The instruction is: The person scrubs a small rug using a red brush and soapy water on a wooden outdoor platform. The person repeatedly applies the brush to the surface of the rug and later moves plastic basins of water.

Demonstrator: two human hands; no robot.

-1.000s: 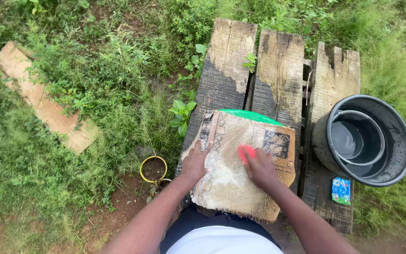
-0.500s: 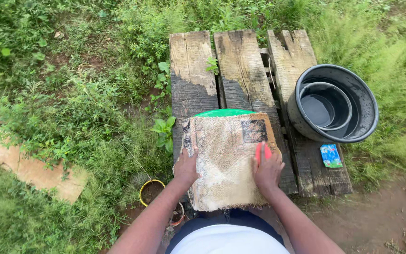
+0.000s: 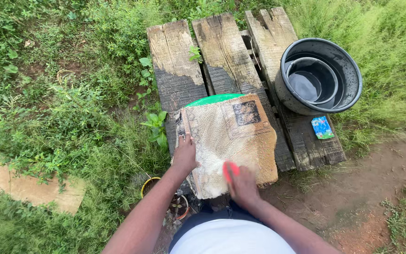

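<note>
A wet, tan woven mat (image 3: pixel 233 136) with a dark square patch lies over a green basin (image 3: pixel 212 99) on weathered wooden planks (image 3: pixel 175 61). My left hand (image 3: pixel 184 154) presses flat on the mat's left edge. My right hand (image 3: pixel 242 184) grips a red scrub brush (image 3: pixel 230 170) against the mat's near edge, the brush mostly hidden under my fingers.
A black bucket (image 3: pixel 348 89) with a smaller dark bowl of water (image 3: pixel 312 81) inside stands on the planks at right. A small blue sachet (image 3: pixel 322 127) lies beside it. A yellow-rimmed pot (image 3: pixel 152 184) sits in the dirt below left. Grass surrounds the planks; a flat board (image 3: pixel 29 186) lies left.
My right hand has drawn the red brush from the mat's right side down to its near edge. The left hand stays on the left edge. The view has shifted.
</note>
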